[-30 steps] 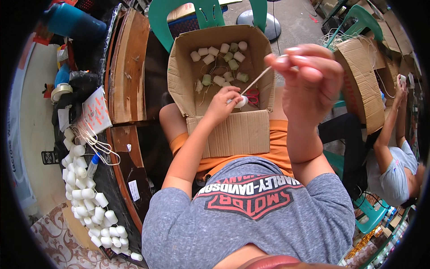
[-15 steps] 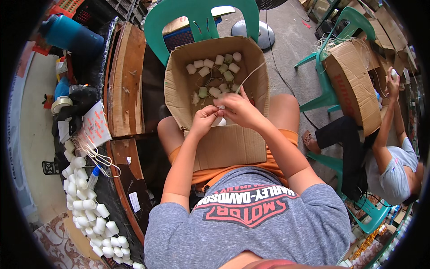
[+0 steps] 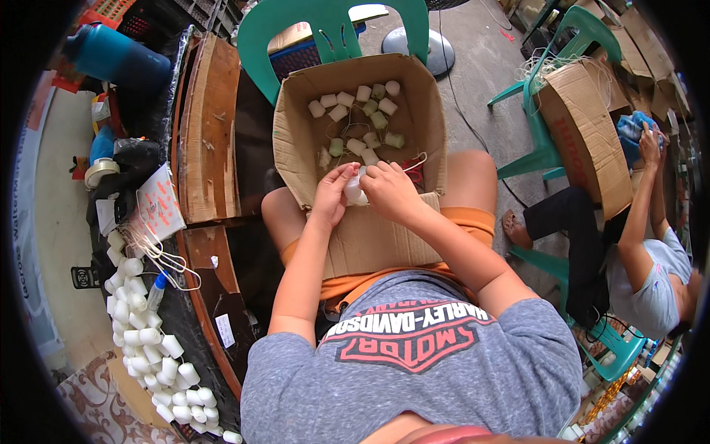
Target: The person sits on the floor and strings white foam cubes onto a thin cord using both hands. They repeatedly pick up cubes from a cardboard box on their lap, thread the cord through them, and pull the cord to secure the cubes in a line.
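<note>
Above the near edge of an open cardboard box (image 3: 287, 159) on my lap, my two hands work close together. My left hand (image 3: 336, 194) is closed, its fingertips pinching a small white cylinder (image 3: 353, 194). My right hand (image 3: 390, 191) is pinched shut on a white cord (image 3: 418, 164), whose end curves out beyond the knuckles; the fingers hide where it meets the cylinder. Inside the box lie several white and pale green cylinders (image 3: 371, 140), some joined by thin cord.
A green chair (image 3: 255, 48) stands behind the box. To my left, a dark bench holds a pile of white cylinders (image 3: 151, 355), a blue-capped marker (image 3: 157, 290), cords and a tape roll (image 3: 101, 172). A blue bottle (image 3: 118, 59) lies beyond. At right, another person handles a blue cloth (image 3: 634, 137).
My right hand has drawn down closer to my left, and the cord's raised end now curves lower. The white cylinder shows more between my hands. The other person now has a blue cloth up.
</note>
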Tool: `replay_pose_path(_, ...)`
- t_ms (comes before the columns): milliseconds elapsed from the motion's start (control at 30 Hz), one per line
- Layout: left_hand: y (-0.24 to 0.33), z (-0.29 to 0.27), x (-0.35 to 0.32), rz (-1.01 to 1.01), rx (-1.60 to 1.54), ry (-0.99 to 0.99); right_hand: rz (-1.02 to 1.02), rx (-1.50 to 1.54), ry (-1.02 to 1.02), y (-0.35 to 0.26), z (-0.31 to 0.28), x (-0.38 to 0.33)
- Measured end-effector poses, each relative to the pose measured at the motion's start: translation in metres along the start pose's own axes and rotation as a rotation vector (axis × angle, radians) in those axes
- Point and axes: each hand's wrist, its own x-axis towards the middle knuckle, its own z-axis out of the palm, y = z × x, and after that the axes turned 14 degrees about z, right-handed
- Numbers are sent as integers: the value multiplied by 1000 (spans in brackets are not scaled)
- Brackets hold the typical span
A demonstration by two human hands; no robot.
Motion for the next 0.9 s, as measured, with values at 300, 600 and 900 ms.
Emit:
replay_pose_path(300, -2, 6, -1, -62, 271, -127, 144, -45, 432, 16, -19, 19)
replay_pose_path(600, 2, 4, -1, -102, 175, -188, 534, 811, -214, 20, 11, -1)
replay_pose_path(900, 2, 2, -3, -70, 268, -243, 685, 943, -392, 29, 8, 4)
